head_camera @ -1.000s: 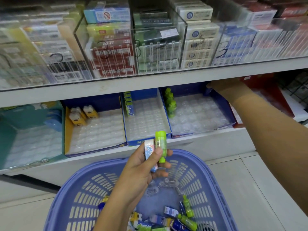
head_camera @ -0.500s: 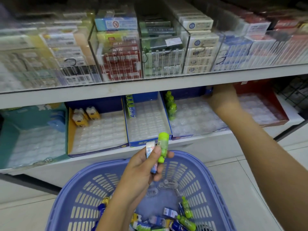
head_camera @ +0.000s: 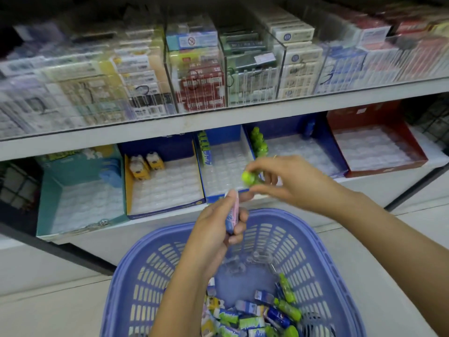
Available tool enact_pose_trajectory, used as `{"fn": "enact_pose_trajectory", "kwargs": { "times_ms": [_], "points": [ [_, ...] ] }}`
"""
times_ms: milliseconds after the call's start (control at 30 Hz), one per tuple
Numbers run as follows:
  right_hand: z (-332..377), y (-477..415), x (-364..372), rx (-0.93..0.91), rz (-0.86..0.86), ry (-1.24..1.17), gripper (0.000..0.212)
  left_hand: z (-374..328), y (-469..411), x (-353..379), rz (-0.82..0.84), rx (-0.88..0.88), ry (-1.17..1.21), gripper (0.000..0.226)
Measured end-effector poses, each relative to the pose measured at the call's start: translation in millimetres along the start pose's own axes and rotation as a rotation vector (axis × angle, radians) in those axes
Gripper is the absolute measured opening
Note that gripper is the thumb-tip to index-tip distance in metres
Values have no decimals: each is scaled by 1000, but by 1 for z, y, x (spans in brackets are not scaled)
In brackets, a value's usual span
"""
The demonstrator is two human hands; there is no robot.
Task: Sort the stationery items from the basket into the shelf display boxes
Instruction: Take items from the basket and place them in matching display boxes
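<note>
At the far left of the lower shelf [head_camera: 155,229] stands a teal display box [head_camera: 80,190] with a blue item at its back. Next comes a blue box lined in yellow [head_camera: 165,186], holding two small yellow pieces [head_camera: 145,166]. The blue basket [head_camera: 145,276] sits on the floor below, with loose packets and green sticks heaped at its near end.

Above the basket, the left hand [head_camera: 216,229] is curled around a pink-and-blue packet [head_camera: 232,211]. It partly covers the front lip of the middle blue box [head_camera: 226,166]. Just to the right, the right hand [head_camera: 289,181] pinches a green stick [head_camera: 250,178] between thumb and fingers. It hides part of the fourth box [head_camera: 315,152], where a row of green sticks [head_camera: 259,144] lines the left wall. A red box [head_camera: 374,147] ends the row.

A second ago the left hand held both stick and packet, while the right reached deep into the fourth box. Since then the right hand has come out and taken the stick.

The shelving is white, the floor [head_camera: 48,300] is pale tile, and the upper shelf [head_camera: 218,117] carries clear bins of boxed goods.
</note>
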State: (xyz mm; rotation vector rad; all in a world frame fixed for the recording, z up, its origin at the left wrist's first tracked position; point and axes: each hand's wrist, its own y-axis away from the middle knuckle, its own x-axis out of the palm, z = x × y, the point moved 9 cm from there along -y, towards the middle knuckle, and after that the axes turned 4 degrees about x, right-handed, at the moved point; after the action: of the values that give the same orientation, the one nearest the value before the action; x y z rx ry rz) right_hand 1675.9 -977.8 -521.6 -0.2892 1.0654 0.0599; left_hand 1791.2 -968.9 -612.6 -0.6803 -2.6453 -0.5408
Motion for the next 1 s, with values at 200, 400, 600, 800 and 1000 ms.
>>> {"fn": "enact_pose_trajectory", "kwargs": {
  "times_ms": [200,400,600,800,1000],
  "points": [
    [-129,-25,-35,524,-532,-310,15,-1,-5,-3,-44,-33,106,36],
    [-150,-71,-14,559,-399,-146,11,0,-9,-8,-119,-72,137,34],
    [-147,-83,-9,595,-247,63,38,-1,-10,-21,-205,-29,101,26],
    [-141,-88,-1,597,-180,135,13,-1,-7,-32,-179,16,23,21],
    [-157,-89,0,675,-191,65,14,-11,-2,-39,-180,73,15,24]
  ]
}}
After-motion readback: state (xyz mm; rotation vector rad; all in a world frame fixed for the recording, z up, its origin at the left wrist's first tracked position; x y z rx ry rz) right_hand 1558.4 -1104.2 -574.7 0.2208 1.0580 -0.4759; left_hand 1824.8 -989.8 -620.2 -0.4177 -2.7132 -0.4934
